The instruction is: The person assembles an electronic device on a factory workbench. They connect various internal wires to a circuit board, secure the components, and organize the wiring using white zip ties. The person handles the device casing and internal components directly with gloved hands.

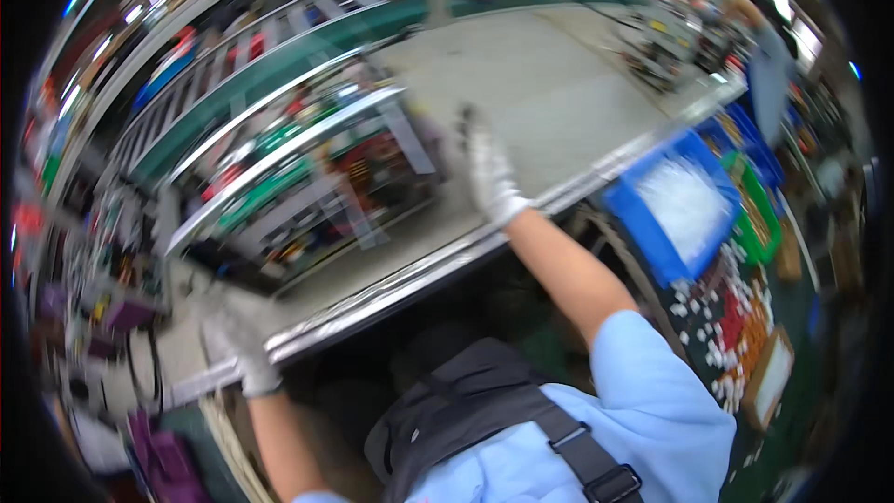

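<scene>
A metal-framed electronic unit (317, 177) with green circuit boards, wiring and small coloured parts sits on the pale workbench (559, 74), left of centre. My right hand (489, 172), in a white glove with dark fingertips, is just right of the unit's right end. Its fingers are stretched out and it holds nothing that I can see. Near the unit's left front corner, over the bench edge, is my white-gloved left hand (233, 331). Motion smears its fingers, so their grip is unclear. Whether either hand touches the unit cannot be made out.
A roller conveyor (289, 23) runs behind the bench. At the right stand a blue bin (675, 205) with white contents and a green bin (756, 210). Small loose parts (736, 326) lie below them beside a cardboard box (769, 377). Another person's sleeve (769, 74) shows far right.
</scene>
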`<state>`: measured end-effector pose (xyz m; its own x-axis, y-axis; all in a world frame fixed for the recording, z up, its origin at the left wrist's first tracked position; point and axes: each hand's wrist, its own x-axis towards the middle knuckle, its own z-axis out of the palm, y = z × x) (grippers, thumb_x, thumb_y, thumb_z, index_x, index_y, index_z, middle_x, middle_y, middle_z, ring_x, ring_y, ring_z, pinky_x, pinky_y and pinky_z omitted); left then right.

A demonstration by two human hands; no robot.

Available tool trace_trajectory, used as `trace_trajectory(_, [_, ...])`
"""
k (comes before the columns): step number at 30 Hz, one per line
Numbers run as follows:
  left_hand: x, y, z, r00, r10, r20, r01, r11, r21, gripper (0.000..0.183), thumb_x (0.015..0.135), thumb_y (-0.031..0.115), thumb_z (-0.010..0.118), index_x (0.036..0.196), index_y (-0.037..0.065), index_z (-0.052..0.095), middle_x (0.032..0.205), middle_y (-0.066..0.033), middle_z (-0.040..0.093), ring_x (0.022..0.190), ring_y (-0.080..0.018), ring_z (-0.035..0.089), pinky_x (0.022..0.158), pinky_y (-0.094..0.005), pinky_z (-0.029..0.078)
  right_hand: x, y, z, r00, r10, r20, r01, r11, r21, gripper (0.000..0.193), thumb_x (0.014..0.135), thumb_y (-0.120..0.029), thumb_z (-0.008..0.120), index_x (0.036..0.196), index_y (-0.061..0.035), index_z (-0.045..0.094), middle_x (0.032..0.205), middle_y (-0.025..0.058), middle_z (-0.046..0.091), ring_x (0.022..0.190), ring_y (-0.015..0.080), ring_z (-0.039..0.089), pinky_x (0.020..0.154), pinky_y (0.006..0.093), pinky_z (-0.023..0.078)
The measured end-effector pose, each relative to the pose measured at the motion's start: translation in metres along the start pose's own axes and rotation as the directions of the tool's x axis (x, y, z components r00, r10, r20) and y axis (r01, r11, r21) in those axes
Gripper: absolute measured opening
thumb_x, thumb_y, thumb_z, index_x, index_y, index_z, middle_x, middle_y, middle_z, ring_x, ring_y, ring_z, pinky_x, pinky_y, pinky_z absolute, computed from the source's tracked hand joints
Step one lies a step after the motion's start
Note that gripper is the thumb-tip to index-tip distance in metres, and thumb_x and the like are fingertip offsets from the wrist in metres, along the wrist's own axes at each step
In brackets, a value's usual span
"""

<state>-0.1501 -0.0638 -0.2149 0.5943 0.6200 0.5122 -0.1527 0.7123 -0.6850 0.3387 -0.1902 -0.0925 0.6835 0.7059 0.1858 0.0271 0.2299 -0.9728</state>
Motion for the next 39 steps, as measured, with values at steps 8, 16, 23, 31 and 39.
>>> trace_trajectory(8, [0.099,-0.110,-0.114,0.323,0.773,0.545,-0.110,-0.541,0.834,0.066,0.100,0.040,0.045,0.149,0.002,0.021,0.151,-0.0133,0.030,0.137,-0.0199,0.030,0.115,-0.0318,0.023,-0.002,0.059,0.038,0.992,0.022,0.126,-0.070,0.921,0.384,0.072,0.100,-0.058,0.022,0.147,-0.0046,0.034,0.146,0.0100,0.043,0.132,0.0233,0.042,0.113,0.0380,0.028])
trace_trajectory(16, [0.141,-0.056,-0.096,0.383,0.676,0.630,0.246,-0.732,0.635,0.081,0.092,0.050,0.058,0.144,-0.003,0.027,0.143,-0.0184,0.038,0.132,-0.0265,0.036,0.111,-0.0346,0.027,0.039,0.087,0.077,0.999,0.015,0.030,-0.027,0.904,0.426,0.067,0.101,-0.051,0.033,0.148,-0.0032,0.030,0.148,0.0078,0.038,0.131,0.0234,0.042,0.113,0.0368,0.029])
trace_trajectory(23, [0.176,-0.009,-0.089,0.552,0.655,0.516,0.237,-0.717,0.656,0.110,0.088,0.048,0.066,0.149,-0.002,-0.011,0.154,-0.0189,0.020,0.142,-0.0223,0.022,0.114,-0.0329,0.024,0.169,0.173,0.103,0.934,-0.260,-0.245,0.266,0.964,-0.007,0.062,0.103,-0.042,0.036,0.145,0.0032,0.032,0.149,0.0086,0.035,0.132,0.0181,0.036,0.114,0.0300,0.022])
trace_trajectory(31, [0.198,-0.035,-0.033,0.541,0.813,0.213,0.801,-0.576,0.165,0.101,0.085,0.062,0.057,0.148,-0.007,0.019,0.151,-0.0243,0.029,0.141,-0.0337,0.028,0.114,-0.0349,0.024,0.174,0.129,0.105,0.982,0.076,0.172,0.092,0.601,-0.794,0.050,0.101,-0.041,0.032,0.102,-0.0035,0.066,0.099,0.0118,0.066,0.094,0.0260,0.060,0.082,0.0385,0.047])
trace_trajectory(39, [0.079,-0.024,-0.046,0.761,0.627,0.170,0.497,-0.394,-0.773,0.079,0.094,0.052,0.047,0.151,0.003,0.020,0.154,-0.0233,0.023,0.143,-0.0427,0.019,0.116,-0.0512,0.011,0.147,0.095,-0.063,0.968,0.142,0.208,0.208,0.012,-0.978,0.072,0.095,-0.055,0.034,0.151,-0.0116,0.022,0.159,0.0110,0.017,0.147,0.0293,0.013,0.118,0.0471,0.009])
